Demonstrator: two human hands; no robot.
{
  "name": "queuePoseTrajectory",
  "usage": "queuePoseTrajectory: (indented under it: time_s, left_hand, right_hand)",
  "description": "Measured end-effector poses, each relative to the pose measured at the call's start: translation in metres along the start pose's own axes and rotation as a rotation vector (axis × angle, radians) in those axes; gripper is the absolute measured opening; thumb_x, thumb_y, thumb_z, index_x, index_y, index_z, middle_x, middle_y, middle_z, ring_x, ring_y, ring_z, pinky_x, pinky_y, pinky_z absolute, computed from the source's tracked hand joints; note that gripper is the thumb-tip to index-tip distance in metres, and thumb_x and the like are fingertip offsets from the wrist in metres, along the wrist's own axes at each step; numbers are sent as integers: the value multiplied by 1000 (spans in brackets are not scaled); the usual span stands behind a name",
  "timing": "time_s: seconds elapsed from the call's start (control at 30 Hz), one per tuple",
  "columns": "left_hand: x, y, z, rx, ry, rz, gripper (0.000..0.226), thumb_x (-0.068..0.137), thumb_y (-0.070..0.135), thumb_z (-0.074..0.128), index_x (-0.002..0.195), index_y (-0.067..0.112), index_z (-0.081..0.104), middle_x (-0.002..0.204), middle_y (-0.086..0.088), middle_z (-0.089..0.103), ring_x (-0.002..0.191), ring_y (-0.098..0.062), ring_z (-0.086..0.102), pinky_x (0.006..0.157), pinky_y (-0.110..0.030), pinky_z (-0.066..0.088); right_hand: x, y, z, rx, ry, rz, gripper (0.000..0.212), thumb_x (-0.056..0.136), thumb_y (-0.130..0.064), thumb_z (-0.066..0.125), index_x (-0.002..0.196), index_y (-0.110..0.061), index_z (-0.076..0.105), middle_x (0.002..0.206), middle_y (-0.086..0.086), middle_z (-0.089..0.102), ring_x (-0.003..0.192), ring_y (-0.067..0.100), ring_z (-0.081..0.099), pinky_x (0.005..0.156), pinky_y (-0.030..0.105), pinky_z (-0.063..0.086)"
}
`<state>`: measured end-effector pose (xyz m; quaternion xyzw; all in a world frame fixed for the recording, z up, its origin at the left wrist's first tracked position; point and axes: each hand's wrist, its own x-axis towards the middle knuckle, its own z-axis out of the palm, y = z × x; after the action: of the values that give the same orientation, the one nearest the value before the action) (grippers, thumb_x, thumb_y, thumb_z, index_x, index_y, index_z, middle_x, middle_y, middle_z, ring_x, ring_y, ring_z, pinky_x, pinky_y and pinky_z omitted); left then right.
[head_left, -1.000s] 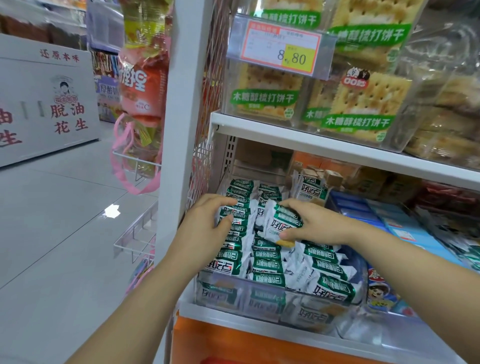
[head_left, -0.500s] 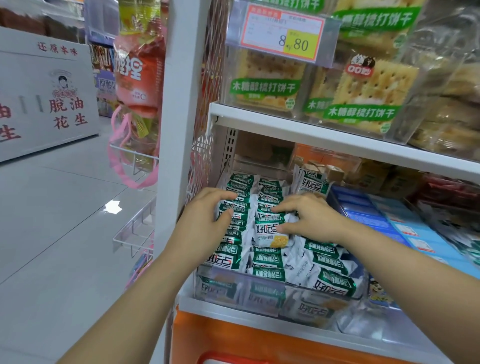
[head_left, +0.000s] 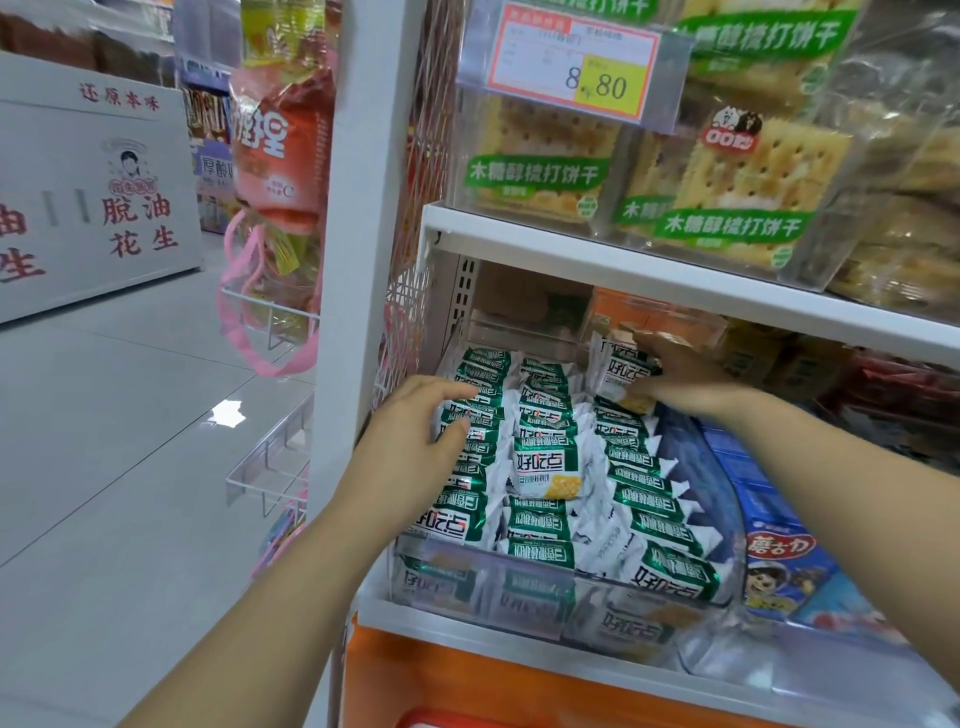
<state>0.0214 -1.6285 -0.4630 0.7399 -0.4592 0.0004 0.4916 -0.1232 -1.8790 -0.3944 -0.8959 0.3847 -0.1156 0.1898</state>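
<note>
My right hand grips one green-and-white foil biscuit packet upright at the one o'clock corner of the clear plastic bin. My left hand rests relaxed on the row of packets at nine o'clock. I'd lift straight up, bracing that row.

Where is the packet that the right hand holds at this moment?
In the head view, the packet is at the back right of the clear bin, right of centre, gripped by the right hand.
</note>
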Motion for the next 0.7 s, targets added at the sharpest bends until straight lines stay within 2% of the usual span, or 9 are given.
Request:
queuePoseTrajectory:
  time_s: [0.13, 0.27, 0.4, 0.47, 0.6, 0.63, 0.67, 0.7]
  left_hand:
    - [2, -1, 1, -2, 4, 0, 30, 95, 21, 56, 123, 28, 60, 129, 11, 51, 109, 2, 42, 97, -16, 27]
    - [2, -1, 2, 1, 6, 4, 30, 95, 21, 56, 123, 28, 60, 128, 12, 51, 108, 3, 41, 96, -16, 27]
    - [1, -3, 2, -4, 11, 12, 29, 94, 20, 57, 122, 28, 61, 127, 11, 52, 108, 3, 43, 94, -14, 28]
    - [2, -3, 2, -5, 9, 12, 29, 94, 20, 57, 122, 28, 61, 128, 11, 52, 108, 2, 43, 95, -15, 29]
    - [2, -2, 2, 0, 8, 15, 29, 94, 20, 56, 122, 28, 61, 129, 10, 52, 108, 2, 43, 96, -15, 29]
    - [2, -1, 1, -1, 10, 16, 29, 94, 20, 57, 122, 27, 61, 129, 9, 52, 108, 2, 43, 96, -16, 29]
    - [2, -2, 1, -3, 10, 16, 29, 94, 19, 57, 122, 27, 61, 128, 9, 52, 108, 2, 43, 96, -16, 28]
    - [1, -1, 1, -4, 12, 15, 29, 94, 20, 57, 121, 27, 61, 128, 9, 52, 108, 2, 43, 96, -15, 28]
  right_hand:
    - [-2, 1, 6, -72, 74, -36, 69, 87, -26, 67, 146, -21, 32, 153, 3, 29, 136, 25, 33, 106, 31, 30]
    - [-5, -2, 11, -134, 142, -66, 60, 80, -26, 74, 134, -27, 48, 152, 6, 24, 136, 28, 32, 105, 31, 31]
    - [-6, -3, 12, -117, 104, -71, 79, 77, -30, 77, 144, -25, 35, 154, 3, 27, 139, 25, 29, 110, 35, 29]
    - [-8, -5, 10, -182, 86, -71, 79, 79, -35, 76, 145, -23, 35, 152, 5, 32, 138, 26, 32, 108, 33, 30]
    - [-23, -11, 8, -190, 178, -132, 64, 77, -38, 76, 131, -16, 50, 131, 9, 53, 116, 27, 51, 94, 33, 45]
    - [-30, -12, 9, -153, 222, -157, 53, 78, -37, 75, 123, -17, 54, 120, 8, 56, 108, 27, 54, 87, 30, 47]
    - [-41, -16, 9, -121, 263, -188, 36, 80, -37, 73, 108, -23, 56, 104, 4, 58, 95, 24, 56, 75, 20, 46]
    - [-53, -21, 10, -91, 281, -218, 25, 82, -37, 71, 93, -30, 50, 87, -3, 55, 81, 17, 54, 61, 10, 40]
